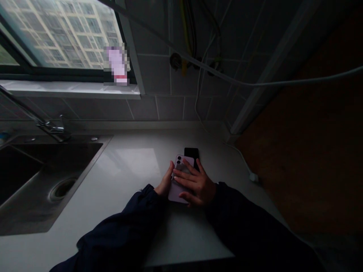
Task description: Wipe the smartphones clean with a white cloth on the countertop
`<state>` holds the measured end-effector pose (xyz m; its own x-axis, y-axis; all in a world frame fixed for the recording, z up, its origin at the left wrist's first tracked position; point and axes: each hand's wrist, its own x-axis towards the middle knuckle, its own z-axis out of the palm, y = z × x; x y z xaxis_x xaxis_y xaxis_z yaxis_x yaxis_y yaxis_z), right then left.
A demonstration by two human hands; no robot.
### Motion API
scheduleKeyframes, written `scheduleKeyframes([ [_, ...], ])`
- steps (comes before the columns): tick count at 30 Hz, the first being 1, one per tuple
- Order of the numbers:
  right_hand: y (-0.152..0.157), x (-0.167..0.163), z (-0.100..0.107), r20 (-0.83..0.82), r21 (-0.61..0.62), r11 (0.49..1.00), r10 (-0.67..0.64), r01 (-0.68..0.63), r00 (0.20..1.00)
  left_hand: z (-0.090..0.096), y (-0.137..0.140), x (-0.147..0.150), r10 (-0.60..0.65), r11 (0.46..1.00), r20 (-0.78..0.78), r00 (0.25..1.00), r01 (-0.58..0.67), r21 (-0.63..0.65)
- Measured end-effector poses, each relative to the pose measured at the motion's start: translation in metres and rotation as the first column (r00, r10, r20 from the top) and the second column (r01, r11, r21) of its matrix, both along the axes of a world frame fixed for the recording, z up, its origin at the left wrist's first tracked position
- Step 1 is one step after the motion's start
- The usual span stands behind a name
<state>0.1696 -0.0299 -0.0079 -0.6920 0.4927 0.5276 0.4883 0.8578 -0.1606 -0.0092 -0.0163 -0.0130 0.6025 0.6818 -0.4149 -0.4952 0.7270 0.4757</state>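
A lilac smartphone [176, 191] with two camera lenses at its upper left corner is back side up over the counter, tilted a little to the right. My left hand [165, 185] grips its left edge; the thumb lies along the side and the other fingers are hidden. Across the phone's back lies my right hand [198, 185], fingers spread and stretched out. A greyish patch shows near the fingertips, too dim to identify. Partly hidden behind the phone and the right hand, a black flat object [191, 152] like another phone rests on the counter.
To the left is a steel sink [85, 166] with a faucet [55, 128]. A window with a sill [70, 87] is above; a blurred pink item [117, 64] stands there. A white cable [269, 84] crosses overhead. A white plug [253, 176] lies at the counter's right edge.
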Motion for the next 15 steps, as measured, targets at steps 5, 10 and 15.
scheduleKeyframes([
  [5,0.001,-0.001,0.001,-0.001,0.016,0.991,-0.135,0.135,0.991,-0.004,-0.002,-0.001,-0.063,0.998,-0.034,0.997,0.063,0.021],
  [10,0.005,0.005,0.009,-0.043,0.025,0.959,-0.281,0.282,0.959,0.001,-0.011,0.000,-0.196,0.971,-0.070,0.978,0.203,0.129],
  [15,0.006,0.005,0.007,-0.044,-0.009,0.972,-0.237,0.236,0.971,0.000,-0.008,0.002,-0.136,0.981,-0.019,0.991,0.137,0.138],
])
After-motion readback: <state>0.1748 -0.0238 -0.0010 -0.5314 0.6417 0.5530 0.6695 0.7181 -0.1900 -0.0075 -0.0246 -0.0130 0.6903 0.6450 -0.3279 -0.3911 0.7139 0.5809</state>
